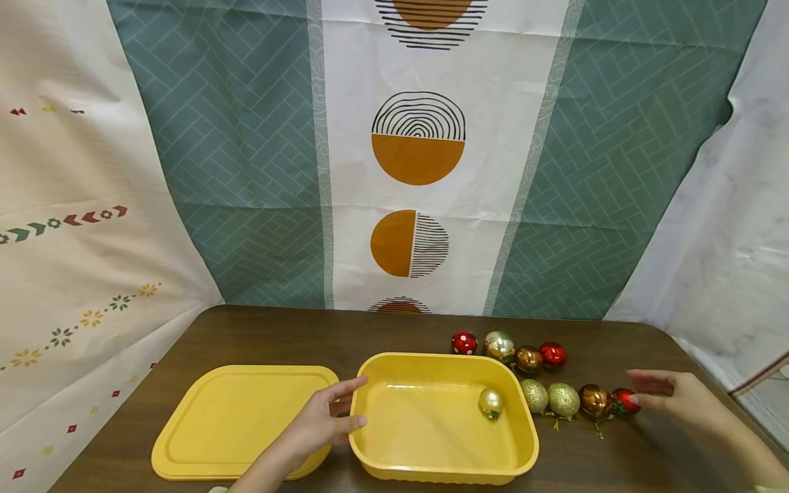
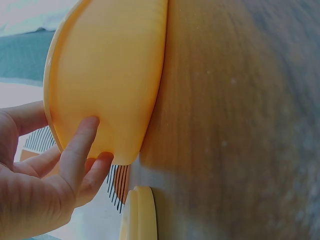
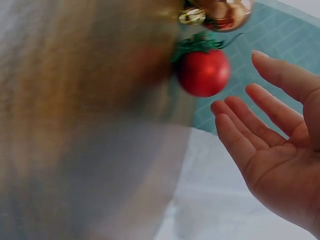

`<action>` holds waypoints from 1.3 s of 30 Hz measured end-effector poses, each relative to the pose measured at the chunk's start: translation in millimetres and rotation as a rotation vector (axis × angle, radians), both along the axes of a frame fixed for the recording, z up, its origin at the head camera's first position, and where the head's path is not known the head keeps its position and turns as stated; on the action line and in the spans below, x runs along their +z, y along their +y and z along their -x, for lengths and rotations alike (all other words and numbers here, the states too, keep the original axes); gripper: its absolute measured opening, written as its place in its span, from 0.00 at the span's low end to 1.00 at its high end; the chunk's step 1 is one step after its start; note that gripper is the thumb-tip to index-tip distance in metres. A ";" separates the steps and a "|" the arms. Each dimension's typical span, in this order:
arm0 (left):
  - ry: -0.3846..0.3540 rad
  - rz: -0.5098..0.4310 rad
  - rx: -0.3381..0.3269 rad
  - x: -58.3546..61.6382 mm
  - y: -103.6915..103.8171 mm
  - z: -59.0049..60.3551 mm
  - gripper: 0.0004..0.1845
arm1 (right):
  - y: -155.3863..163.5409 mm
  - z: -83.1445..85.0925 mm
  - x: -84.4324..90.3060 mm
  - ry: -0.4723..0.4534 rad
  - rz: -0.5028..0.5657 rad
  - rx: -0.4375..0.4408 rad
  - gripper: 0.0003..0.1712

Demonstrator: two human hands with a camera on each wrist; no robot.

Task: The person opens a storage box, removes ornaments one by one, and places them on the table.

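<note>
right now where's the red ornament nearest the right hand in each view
Head: red ornament at the right end of the front row, just left of the right hand.
Left wrist: not in it.
Right wrist: upper centre, just beyond the fingers.
Shared landmark: the copper ornament beside it.

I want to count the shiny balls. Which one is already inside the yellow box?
The gold ball, by the right wall of the yellow box. All the other balls sit outside on the table.
</note>
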State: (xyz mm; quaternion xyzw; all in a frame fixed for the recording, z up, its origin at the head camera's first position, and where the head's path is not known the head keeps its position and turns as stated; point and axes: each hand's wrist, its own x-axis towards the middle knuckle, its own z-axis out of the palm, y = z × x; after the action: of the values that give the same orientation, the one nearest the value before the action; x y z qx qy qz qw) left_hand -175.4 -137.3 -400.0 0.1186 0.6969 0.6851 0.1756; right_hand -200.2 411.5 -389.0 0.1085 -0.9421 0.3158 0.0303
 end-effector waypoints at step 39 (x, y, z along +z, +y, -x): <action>0.003 0.013 0.009 -1.4 -0.1 0.5 0.35 | -172.8 -0.5 53.2 0.034 0.006 0.455 0.26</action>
State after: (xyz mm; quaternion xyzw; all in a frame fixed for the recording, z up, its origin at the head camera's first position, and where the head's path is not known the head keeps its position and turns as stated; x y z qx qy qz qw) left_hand -175.8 -137.5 -401.4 0.1153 0.7021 0.6813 0.1721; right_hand -199.7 238.7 -335.8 0.3236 -0.8916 0.3157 -0.0256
